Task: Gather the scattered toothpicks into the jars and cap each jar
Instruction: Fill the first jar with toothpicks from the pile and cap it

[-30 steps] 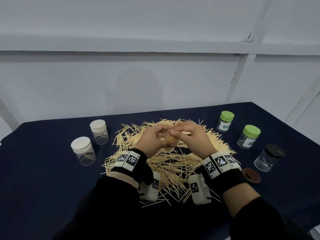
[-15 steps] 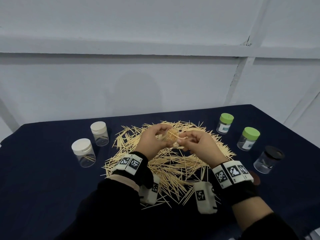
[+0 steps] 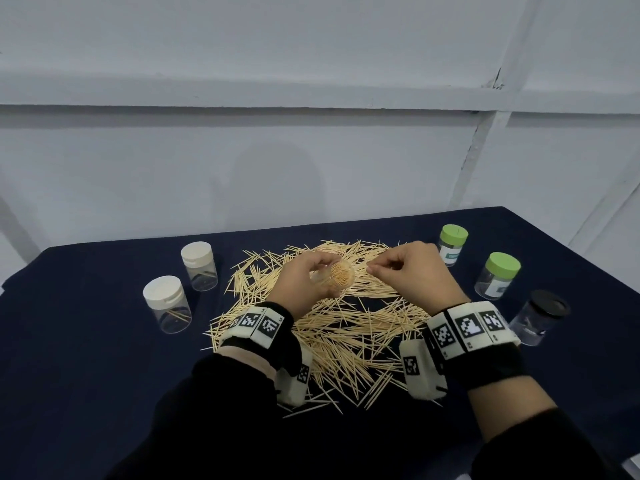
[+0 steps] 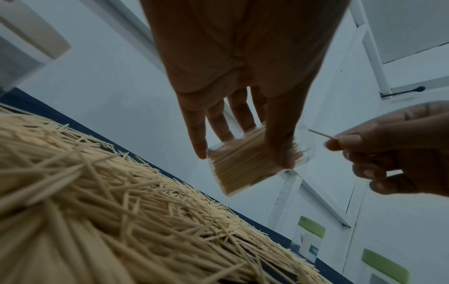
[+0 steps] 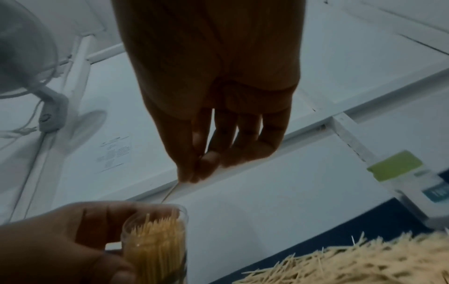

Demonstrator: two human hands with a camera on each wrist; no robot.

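Note:
My left hand [image 3: 304, 277] grips a clear uncapped jar [image 3: 337, 277] packed with toothpicks, tilted with its mouth toward my right hand, above the pile. The left wrist view shows the same jar [image 4: 255, 161] between thumb and fingers. My right hand [image 3: 403, 268] pinches a single toothpick [image 4: 321, 134] between thumb and forefinger, its tip just off the jar's mouth. From the right wrist, that toothpick [image 5: 171, 192] points down at the jar [image 5: 155, 242]. A wide heap of loose toothpicks [image 3: 346, 327] covers the dark blue cloth [image 3: 86, 375] under both hands.
Two white-capped jars [image 3: 166, 303] [image 3: 199, 265] stand left of the pile, each holding a few toothpicks. Two green-capped jars [image 3: 452, 244] [image 3: 498, 275] and a black-capped jar [image 3: 540, 317] stand on the right. A white wall runs behind the table.
My hands have drawn apart: the right hand moved right, away from the jar, holding one toothpick. The left hand has tipped the jar so its open mouth shows.

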